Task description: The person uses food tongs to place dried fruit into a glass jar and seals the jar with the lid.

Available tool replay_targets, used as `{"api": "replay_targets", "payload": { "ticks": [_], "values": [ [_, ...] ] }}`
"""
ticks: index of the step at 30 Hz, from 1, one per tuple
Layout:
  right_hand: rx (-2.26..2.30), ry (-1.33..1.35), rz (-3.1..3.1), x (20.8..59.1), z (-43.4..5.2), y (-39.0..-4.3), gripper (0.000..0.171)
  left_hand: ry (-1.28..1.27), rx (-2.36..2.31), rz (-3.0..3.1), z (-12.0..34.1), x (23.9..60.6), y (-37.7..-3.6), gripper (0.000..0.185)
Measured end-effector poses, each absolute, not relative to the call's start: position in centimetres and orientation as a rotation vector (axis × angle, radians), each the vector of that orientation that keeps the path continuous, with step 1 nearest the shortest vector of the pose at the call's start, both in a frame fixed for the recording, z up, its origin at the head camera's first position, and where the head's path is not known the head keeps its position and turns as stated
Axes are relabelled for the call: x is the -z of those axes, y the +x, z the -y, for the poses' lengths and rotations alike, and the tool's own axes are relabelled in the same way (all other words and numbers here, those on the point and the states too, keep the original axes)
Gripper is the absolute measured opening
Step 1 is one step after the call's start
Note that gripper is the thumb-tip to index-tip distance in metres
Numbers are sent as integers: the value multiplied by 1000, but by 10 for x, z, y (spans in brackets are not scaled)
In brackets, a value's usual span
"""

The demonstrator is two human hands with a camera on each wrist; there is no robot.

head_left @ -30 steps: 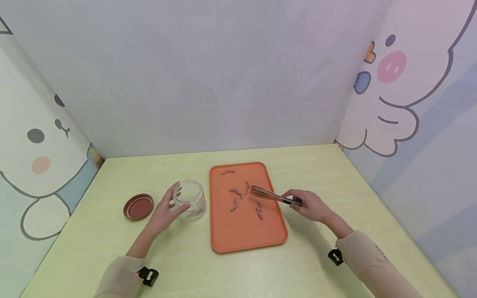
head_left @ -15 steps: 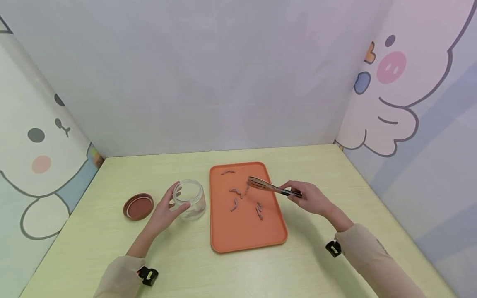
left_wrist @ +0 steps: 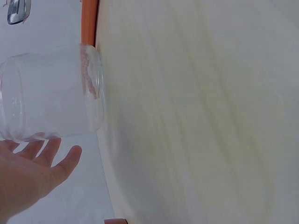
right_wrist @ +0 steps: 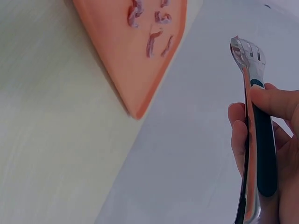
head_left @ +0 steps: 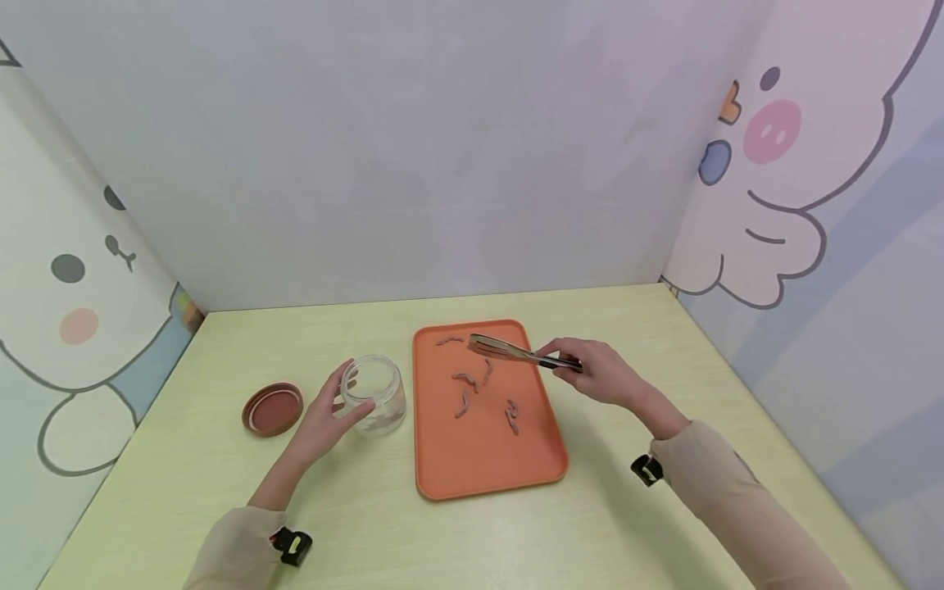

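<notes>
My left hand (head_left: 324,418) is wrapped around the side of a clear glass jar (head_left: 383,406), which stands upright without its lid left of an orange tray (head_left: 487,467). Pinkish strips (left_wrist: 87,74) lie at the jar's bottom, seen through the glass in the left wrist view. My right hand (head_left: 601,373) grips metal tongs (head_left: 505,348) by their dark handle, holding them above the tray's far part. Their tips look close together; a tiny reddish bit shows at one tip in the right wrist view, but its extent is hidden. Several thin, curled meat-like strips (head_left: 466,378) lie scattered on the tray.
A round brown lid (head_left: 273,410) lies on the pale wooden table (head_left: 347,524), left of the jar. A grey wall (head_left: 442,164) rises behind the table, and printed cartoon panels (head_left: 774,205) border both sides.
My right hand has raised the tongs and moved them leftward and away from me over the tray. The left hand and jar have stayed put.
</notes>
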State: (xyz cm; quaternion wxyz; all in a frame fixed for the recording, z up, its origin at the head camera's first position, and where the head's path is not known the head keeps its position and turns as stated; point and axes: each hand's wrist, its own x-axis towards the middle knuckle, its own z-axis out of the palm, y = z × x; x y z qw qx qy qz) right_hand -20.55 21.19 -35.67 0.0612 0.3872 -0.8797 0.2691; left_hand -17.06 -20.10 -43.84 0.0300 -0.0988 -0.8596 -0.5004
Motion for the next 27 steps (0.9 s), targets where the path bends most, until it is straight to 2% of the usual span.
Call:
{"api": "replay_targets", "payload": {
  "ticks": [11,24,27],
  "values": [
    [-774,1250,2638,333,-184,-207,25,-315,1556,2636,201,439,-171,76],
    [-757,1363,2603,321,-147,-203,31,-320,1588,2645,201,436,-169,76],
    [-749,1392,2589,322,-138,-202,30,-322,1602,2641,196,424,-163,75]
  ]
}}
